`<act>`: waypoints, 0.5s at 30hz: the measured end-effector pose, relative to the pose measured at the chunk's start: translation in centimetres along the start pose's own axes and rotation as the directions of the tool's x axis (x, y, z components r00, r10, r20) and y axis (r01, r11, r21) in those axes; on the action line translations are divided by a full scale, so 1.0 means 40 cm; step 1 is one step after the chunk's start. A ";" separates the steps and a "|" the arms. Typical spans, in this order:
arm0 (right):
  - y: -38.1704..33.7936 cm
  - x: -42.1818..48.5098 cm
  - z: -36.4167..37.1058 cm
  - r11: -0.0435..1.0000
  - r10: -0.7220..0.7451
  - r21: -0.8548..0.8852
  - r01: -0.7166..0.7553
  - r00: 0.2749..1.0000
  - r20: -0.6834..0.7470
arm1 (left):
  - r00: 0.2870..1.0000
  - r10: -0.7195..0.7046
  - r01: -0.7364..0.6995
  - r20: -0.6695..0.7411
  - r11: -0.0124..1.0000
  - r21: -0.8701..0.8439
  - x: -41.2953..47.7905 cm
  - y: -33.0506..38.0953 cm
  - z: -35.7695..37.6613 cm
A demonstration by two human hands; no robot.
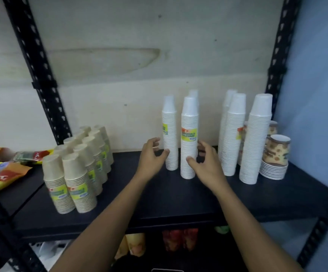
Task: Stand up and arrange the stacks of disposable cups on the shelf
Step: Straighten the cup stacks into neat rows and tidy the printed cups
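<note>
Lying at the far left are snack packets point(0, 169), then 2 rows of beige stacks point(80, 173) upright on the black shelf point(178, 197). The left hand point(152, 157) is half open, fingers loosely curled, gripping nothing; its thumb tip touches or nearly touches the left side of a white stack point(170, 134). Just right stands the front stack point(188, 138), a 3rd stack point(194, 93) behind it. The right hand point(205, 165) cups around the front stack without clasping: thumb against its lower front, fingers point(206, 149) spread just beside its right side. Further right stand 3 taller white stacks point(235, 134), then patterned cups point(276, 152).
</note>
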State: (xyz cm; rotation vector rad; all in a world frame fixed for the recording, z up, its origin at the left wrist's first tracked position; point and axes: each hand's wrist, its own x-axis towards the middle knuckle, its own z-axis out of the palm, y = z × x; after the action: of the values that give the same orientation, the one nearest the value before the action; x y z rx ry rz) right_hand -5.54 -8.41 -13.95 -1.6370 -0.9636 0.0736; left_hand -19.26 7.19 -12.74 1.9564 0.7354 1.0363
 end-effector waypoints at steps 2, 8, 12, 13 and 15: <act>0.013 -0.002 0.006 1.000 0.023 0.016 -0.023 0.999 0.028 | 0.995 -0.070 0.071 0.069 0.997 -0.015 0.016 -0.024 0.014; 0.033 -0.004 0.015 0.999 0.033 0.012 -0.034 0.996 0.077 | 0.946 -0.070 0.131 0.316 0.975 -0.177 0.038 -0.045 0.040; 0.029 -0.008 0.016 1.000 0.011 -0.003 -0.011 0.996 0.090 | 0.954 -0.087 0.147 0.286 0.969 -0.197 0.037 -0.037 0.030; 0.031 -0.010 0.015 1.000 0.014 -0.009 -0.013 0.996 0.084 | 0.960 -0.093 0.147 0.265 0.971 -0.191 0.033 -0.033 0.026; 0.028 -0.015 0.017 1.000 0.011 -0.016 -0.010 0.998 0.067 | 0.976 -0.095 0.129 0.194 0.977 -0.171 0.017 -0.028 0.006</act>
State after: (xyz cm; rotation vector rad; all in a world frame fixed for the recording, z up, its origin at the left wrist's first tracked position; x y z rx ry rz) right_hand -5.69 -8.21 -15.36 -1.6625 -1.0095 0.1292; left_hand -18.84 8.21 -13.48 1.8028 0.6176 0.8113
